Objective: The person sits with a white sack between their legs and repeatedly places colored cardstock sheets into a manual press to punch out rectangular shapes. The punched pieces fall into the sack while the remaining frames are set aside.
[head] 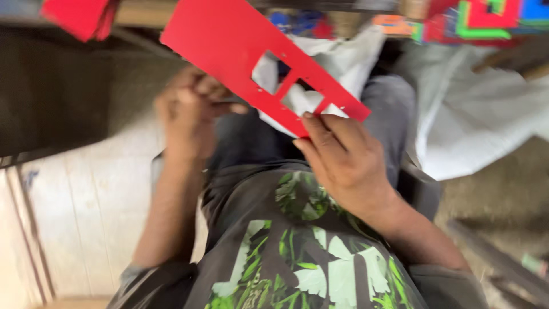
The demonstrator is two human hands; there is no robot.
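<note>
From up here I start at my left hand [189, 117], which is curled into a loose fist just below the near edge of the red card sheet [257, 60]. The picture is blurred, so I cannot tell whether those fingers pinch the sheet's edge, a small tool, or nothing at all. The sheet itself slants up and away from that hand, with two cut-out windows [289, 91] close to its lower end. Through the windows and beyond them shows a white cloth [349, 57].

Further right, my right hand [343, 160] has the sheet's lower corner gripped, thumb on top and fingers folded under it, closed firmly on the card. Beyond that hand lies a pale sack [474, 114], and past it a patch of bright patterned fabric [486, 17].

My worry is the thin bridge between the two windows: with the grip at one corner only and the long end unsupported, I judge the card could bend or tear there. A twist of the right wrist would do it. The corner could also slip from the thumb.
</note>
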